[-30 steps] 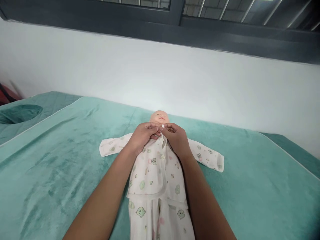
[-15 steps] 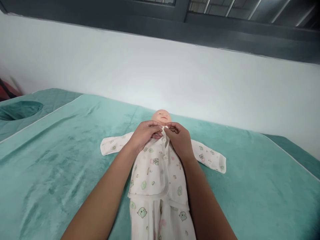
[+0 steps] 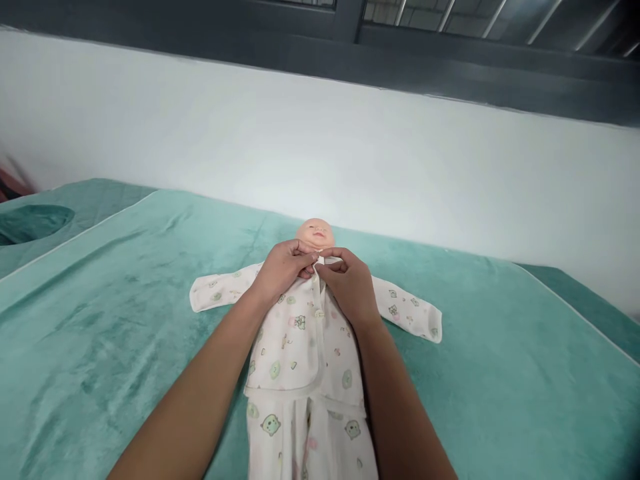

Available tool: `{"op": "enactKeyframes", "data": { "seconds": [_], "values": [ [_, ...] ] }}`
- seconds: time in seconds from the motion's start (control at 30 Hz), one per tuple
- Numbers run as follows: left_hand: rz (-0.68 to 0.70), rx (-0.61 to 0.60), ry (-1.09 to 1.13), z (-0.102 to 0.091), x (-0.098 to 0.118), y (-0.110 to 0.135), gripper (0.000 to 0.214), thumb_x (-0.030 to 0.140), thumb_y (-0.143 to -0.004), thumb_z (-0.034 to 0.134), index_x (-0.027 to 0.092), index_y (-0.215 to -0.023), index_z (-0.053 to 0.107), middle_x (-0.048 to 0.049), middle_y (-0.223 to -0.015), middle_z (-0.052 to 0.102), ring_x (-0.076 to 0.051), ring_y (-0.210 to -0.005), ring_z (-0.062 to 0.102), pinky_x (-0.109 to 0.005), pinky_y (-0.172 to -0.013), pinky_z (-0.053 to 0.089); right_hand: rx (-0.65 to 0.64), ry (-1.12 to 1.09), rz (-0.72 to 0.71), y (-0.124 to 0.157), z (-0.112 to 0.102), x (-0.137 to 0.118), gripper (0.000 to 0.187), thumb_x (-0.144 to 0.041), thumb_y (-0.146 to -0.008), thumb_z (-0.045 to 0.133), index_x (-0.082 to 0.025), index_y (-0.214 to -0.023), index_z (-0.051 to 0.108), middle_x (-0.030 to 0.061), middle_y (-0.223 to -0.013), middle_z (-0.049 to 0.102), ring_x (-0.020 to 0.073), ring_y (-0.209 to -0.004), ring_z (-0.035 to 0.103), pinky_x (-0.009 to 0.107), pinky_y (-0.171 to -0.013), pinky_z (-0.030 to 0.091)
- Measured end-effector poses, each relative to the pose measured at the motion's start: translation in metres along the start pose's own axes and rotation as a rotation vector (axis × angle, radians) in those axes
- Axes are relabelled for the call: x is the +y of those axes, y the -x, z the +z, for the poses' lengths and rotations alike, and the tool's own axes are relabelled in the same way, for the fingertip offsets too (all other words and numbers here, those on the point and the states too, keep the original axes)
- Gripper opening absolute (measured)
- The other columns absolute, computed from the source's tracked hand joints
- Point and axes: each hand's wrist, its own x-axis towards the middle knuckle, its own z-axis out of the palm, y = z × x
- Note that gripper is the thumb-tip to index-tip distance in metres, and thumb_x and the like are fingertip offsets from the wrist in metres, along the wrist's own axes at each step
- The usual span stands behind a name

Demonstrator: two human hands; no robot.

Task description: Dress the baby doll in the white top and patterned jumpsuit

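A baby doll [image 3: 316, 231] lies on its back, dressed in a white baby jacket [image 3: 285, 357] printed with small green and pink animals. Matching pants [image 3: 287, 440] cover its legs. At the jacket's neckline, my left hand [image 3: 287, 267] pinches one front edge just below the doll's chin. My right hand [image 3: 347, 280] meets it there, thumb and index finger closed on the collar edge. The fingertips hide the top fastening. Lower down the front, a pale button [image 3: 319, 313] shows. Both sleeves stretch outward, flat on the cover.
A teal plush cover [image 3: 125, 320] spreads under the doll. At the far left the bed has a face hole [image 3: 37, 221]. Behind rises a white wall [image 3: 250, 140] beneath a dark window frame [image 3: 300, 43] with bars.
The whole view has shifted, so doll and hands appear slightly further left. My fingers stay at the collar, the right ones a little more spread around the edge.
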Motion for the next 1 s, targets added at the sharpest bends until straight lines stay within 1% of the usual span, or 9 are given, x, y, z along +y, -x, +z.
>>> {"op": "enactKeyframes", "data": {
  "seconds": [0.1,0.23,0.37,0.47,0.6,0.63,0.73,0.87,1.0],
  "values": [
    [0.027,0.008,-0.007,0.0,-0.002,0.001,0.021,0.032,-0.074,0.072,0.015,-0.07,0.059,0.0028,-0.062,0.056,-0.007,-0.054,0.049,-0.021,-0.054,0.04,-0.017,0.052,-0.039,-0.002,0.001,0.0,0.02,-0.031,-0.074,0.062,-0.027,-0.093,0.066,-0.0026,-0.069,0.066,0.0154,-0.06,0.052,0.028,-0.061,0.041],
    [0.044,0.008,-0.069,0.0,-0.001,0.003,0.027,0.04,-0.075,0.07,0.016,-0.07,0.059,0.002,-0.061,0.056,-0.008,-0.055,0.048,-0.022,-0.054,0.039,-0.024,0.099,-0.098,-0.003,0.003,-0.001,0.014,-0.029,-0.075,0.06,-0.026,-0.089,0.062,-0.0028,-0.07,0.064,0.0167,-0.064,0.055,0.029,-0.063,0.042],
    [0.028,0.072,-0.218,0.005,0.001,0.005,0.032,0.048,-0.071,0.071,0.018,-0.077,0.061,-0.0009,-0.072,0.063,-0.011,-0.058,0.051,-0.022,-0.051,0.037,-0.094,0.03,-0.089,-0.003,0.0,-0.002,0.014,-0.03,-0.076,0.058,-0.025,-0.089,0.062,-0.0025,-0.072,0.064,0.016,-0.064,0.054,0.027,-0.059,0.04],
    [0.003,0.139,-0.283,0.009,-0.001,0.005,0.025,0.041,-0.07,0.071,0.019,-0.078,0.061,0.0009,-0.07,0.061,-0.01,-0.055,0.049,-0.022,-0.048,0.035,-0.155,-0.159,-0.03,-0.005,-0.005,0.001,0.02,-0.028,-0.074,0.059,-0.025,-0.093,0.063,-0.0037,-0.072,0.063,0.0134,-0.06,0.051,0.025,-0.056,0.038],
    [-0.006,0.152,-0.299,0.01,-0.003,0.003,0.016,0.029,-0.068,0.068,0.019,-0.077,0.061,0.0015,-0.07,0.062,-0.01,-0.056,0.051,-0.021,-0.049,0.035,-0.149,-0.372,0.018,-0.007,-0.007,0.005,0.021,-0.023,-0.069,0.061,-0.024,-0.09,0.063,-0.0023,-0.086,0.068,0.012,-0.066,0.056,0.024,-0.061,0.042],
    [-0.008,0.144,-0.292,0.009,-0.004,0.003,0.015,0.028,-0.067,0.067,0.018,-0.078,0.062,0.001,-0.071,0.063,-0.011,-0.057,0.052,-0.021,-0.049,0.036,-0.142,-0.389,0.023,-0.007,-0.006,0.005,0.02,-0.023,-0.068,0.062,-0.023,-0.088,0.063,-0.0021,-0.086,0.068,0.0124,-0.068,0.057,0.025,-0.064,0.043],
    [0.005,0.123,-0.247,0.008,-0.004,0.004,0.015,0.026,-0.068,0.065,0.018,-0.081,0.065,-0.0009,-0.075,0.067,-0.012,-0.061,0.056,-0.022,-0.052,0.038,-0.116,-0.357,0.037,-0.007,-0.004,0.004,0.018,-0.026,-0.071,0.062,-0.023,-0.089,0.063,-0.0023,-0.075,0.067,0.0142,-0.07,0.059,0.026,-0.068,0.044],
    [0.027,0.103,-0.143,0.006,-0.005,0.005,0.019,0.024,-0.067,0.065,0.017,-0.084,0.068,-0.0021,-0.076,0.067,-0.012,-0.061,0.056,-0.022,-0.053,0.039,-0.07,-0.288,0.078,-0.007,-0.002,0.005,0.017,-0.029,-0.074,0.06,-0.023,-0.089,0.064,-0.0021,-0.068,0.067,0.0152,-0.065,0.058,0.027,-0.064,0.044],
    [0.025,0.101,-0.06,0.005,-0.006,0.005,0.024,0.019,-0.064,0.065,0.016,-0.088,0.069,-0.0003,-0.073,0.065,-0.009,-0.057,0.054,-0.021,-0.052,0.039,-0.052,-0.301,0.09,-0.007,-0.003,0.006,0.016,-0.029,-0.074,0.06,-0.023,-0.088,0.063,-0.0015,-0.067,0.067,0.0148,-0.062,0.058,0.027,-0.061,0.044]
  ]
}}
